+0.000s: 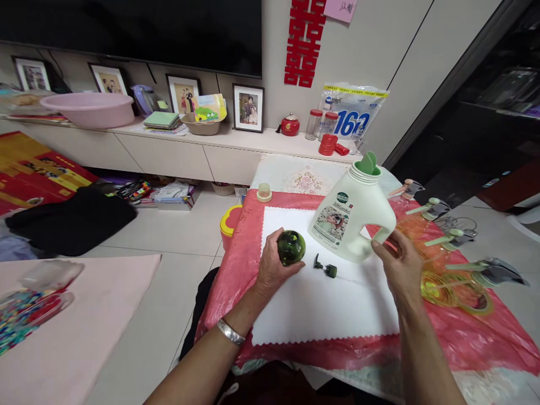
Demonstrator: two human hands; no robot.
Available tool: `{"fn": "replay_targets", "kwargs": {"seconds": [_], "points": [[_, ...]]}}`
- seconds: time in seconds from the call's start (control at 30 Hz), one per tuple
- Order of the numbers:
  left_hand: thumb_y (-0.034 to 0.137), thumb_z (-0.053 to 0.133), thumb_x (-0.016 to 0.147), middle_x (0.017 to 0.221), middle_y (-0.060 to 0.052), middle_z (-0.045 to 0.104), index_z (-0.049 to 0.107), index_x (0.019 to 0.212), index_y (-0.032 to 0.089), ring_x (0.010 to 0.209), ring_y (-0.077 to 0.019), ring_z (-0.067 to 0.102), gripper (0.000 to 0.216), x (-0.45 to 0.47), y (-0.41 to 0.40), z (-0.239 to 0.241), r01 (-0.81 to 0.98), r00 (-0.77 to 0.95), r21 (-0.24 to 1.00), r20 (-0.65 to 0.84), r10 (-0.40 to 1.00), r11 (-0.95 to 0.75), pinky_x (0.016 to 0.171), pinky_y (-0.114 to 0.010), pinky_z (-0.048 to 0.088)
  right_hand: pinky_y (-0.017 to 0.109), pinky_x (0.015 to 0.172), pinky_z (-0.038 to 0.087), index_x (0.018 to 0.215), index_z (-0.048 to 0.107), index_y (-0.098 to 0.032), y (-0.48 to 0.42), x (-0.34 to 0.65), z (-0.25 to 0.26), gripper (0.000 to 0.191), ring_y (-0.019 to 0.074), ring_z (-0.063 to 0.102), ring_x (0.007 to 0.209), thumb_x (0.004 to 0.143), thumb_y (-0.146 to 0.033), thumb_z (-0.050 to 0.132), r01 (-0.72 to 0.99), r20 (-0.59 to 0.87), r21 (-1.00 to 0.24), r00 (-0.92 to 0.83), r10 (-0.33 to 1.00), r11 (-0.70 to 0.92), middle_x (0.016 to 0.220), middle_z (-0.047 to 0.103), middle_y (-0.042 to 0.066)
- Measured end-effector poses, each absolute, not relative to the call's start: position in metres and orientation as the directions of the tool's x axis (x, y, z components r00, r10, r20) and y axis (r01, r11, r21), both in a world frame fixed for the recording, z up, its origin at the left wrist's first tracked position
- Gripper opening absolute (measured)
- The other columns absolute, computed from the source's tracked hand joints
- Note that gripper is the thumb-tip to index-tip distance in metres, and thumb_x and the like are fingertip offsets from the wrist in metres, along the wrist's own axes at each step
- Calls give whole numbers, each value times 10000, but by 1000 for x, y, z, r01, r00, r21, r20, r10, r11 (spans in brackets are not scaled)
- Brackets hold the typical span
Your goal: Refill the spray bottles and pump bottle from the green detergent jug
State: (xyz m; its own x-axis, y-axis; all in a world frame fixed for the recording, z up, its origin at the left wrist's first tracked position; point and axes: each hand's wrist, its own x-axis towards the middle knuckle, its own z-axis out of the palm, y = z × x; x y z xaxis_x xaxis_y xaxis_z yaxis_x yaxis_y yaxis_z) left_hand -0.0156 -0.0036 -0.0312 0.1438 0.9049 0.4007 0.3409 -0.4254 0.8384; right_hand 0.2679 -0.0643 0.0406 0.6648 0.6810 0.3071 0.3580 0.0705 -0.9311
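Note:
My left hand is wrapped round a small dark green bottle whose open neck faces up. A large pale green detergent jug with a green pouring spout stands tilted over the white mat, its cap off. At the jug's handle, my right hand has its fingers closed round the lower part, the fingertips partly hidden. Between the hands a dark green pump head lies on the mat. The pale cap sits on the red plastic cover near the table's far left corner.
Several orange spray bottles line the table's right side, with yellow rings of tape beside them. Red plastic covers the table. Behind stands a low cabinet with picture frames, jars and a pink basin. A yellow-topped stool is left.

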Motion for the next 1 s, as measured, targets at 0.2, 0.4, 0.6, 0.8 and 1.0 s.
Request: {"fn": "replay_targets", "kwargs": {"seconds": [0.2, 0.4, 0.6, 0.8, 1.0], "points": [[352, 865, 587, 1362, -153, 544, 385, 1388, 189, 1294, -349, 548, 948, -14, -3, -32, 330, 125, 851, 389, 913, -408, 1091, -527, 460, 353, 757, 526, 944, 697, -163, -41, 272, 34, 419, 192, 652, 796, 595, -371, 803, 292, 257, -954, 661, 705, 73, 920, 718, 56], [342, 861, 591, 1377, -155, 532, 382, 1388, 191, 1303, -349, 537, 941, -13, -3, -31, 310, 135, 864, 374, 918, -398, 1100, -539, 449, 281, 605, 459, 833, 666, -166, -28, 274, 40, 343, 137, 562, 645, 559, -333, 788, 284, 247, -956, 645, 723, 74, 738, 664, -6], [324, 872, 570, 1352, -150, 542, 383, 1389, 186, 1287, -347, 544, 964, -11, -2, -30, 302, 135, 859, 391, 911, -413, 1090, -541, 459, 263, 510, 387, 708, 604, -178, -25, 263, 53, 214, 111, 479, 508, 557, -273, 722, 333, 278, -941, 660, 698, 60, 557, 553, -53], [313, 880, 556, 1329, -136, 559, 381, 1390, 201, 1274, -349, 551, 978, -10, -1, -31, 307, 141, 843, 420, 897, -442, 1079, -544, 468, 266, 477, 359, 677, 607, -188, -34, 252, 90, 195, 113, 453, 480, 521, -233, 715, 411, 329, -911, 694, 640, 23, 525, 541, -57], [302, 886, 558, 1333, -150, 553, 374, 1396, 194, 1265, -356, 553, 988, -9, 0, -34, 303, 142, 820, 466, 874, -486, 1072, -554, 472, 254, 466, 362, 684, 644, -175, -59, 246, 143, 260, 106, 460, 480, 454, -214, 759, 396, 279, -917, 730, 623, -54, 523, 548, -48]]}}
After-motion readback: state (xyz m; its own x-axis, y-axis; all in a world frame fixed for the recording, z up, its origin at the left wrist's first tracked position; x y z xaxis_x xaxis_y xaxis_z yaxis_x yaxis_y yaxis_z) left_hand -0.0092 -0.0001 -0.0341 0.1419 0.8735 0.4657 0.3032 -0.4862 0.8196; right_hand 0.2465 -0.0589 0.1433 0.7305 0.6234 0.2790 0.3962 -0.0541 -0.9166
